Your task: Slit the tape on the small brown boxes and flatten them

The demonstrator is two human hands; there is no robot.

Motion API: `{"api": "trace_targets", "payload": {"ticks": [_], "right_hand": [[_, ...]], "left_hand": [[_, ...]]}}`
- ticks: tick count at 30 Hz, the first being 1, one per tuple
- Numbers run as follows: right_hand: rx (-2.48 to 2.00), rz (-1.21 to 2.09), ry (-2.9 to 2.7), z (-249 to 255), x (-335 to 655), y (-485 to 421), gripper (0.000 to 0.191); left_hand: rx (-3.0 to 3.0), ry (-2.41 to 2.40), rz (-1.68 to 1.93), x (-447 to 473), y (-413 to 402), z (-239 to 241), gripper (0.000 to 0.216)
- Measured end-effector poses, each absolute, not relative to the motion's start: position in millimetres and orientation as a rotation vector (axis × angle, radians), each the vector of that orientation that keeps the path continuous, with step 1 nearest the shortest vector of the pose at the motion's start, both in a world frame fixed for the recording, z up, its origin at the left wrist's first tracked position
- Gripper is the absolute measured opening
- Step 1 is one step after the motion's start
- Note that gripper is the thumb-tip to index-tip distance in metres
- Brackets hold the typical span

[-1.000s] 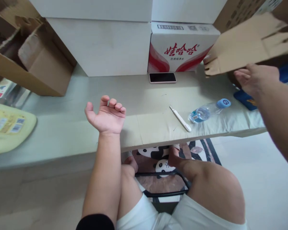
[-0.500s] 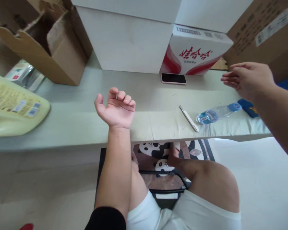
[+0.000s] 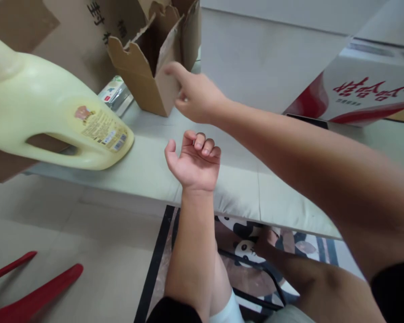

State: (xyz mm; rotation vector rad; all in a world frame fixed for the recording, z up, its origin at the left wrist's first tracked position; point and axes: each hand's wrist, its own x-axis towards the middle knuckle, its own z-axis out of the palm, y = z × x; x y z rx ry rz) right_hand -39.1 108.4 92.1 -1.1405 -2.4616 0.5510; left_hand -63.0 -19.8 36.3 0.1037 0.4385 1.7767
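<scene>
My left hand [image 3: 198, 161] rests palm up at the front of the bench, its fingers loosely curled and apart, with nothing in it. Farther back, my right hand [image 3: 198, 96] reaches across to the left, slightly smeared by motion. Its index finger is stretched out over the front of an open brown cardboard box [image 3: 144, 83]; whether it touches the box I cannot tell. Nothing shows in this hand. To the left lies a large pale yellow jug [image 3: 60, 103] with a handle and a printed label. Between jug and box is a small clear-wrapped pack [image 3: 117, 96].
Large white boxes [image 3: 262, 58] line the back of the bench [image 3: 148, 179]. A red-and-white carton [image 3: 363, 89] stands at the right, with a dark phone [image 3: 308, 120] partly hidden by my right arm. Red legs or bars [image 3: 54, 291] show on the floor at the lower left.
My right hand has swept from the far right across to the left, near the cardboard box. The view has turned left. My left hand keeps its curled, palm-up pose.
</scene>
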Motion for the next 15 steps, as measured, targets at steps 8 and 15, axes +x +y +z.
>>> {"api": "trace_targets", "payload": {"ticks": [8, 15], "right_hand": [[-1.288, 0.524, -2.364, 84, -92, 146, 0.02], [-1.137, 0.544, -2.022, 62, 30, 74, 0.03]], "left_hand": [[0.173, 0.658, 1.813, -75, -12, 31, 0.044], [0.144, 1.201, 2.496, -97, -27, 45, 0.021]]}}
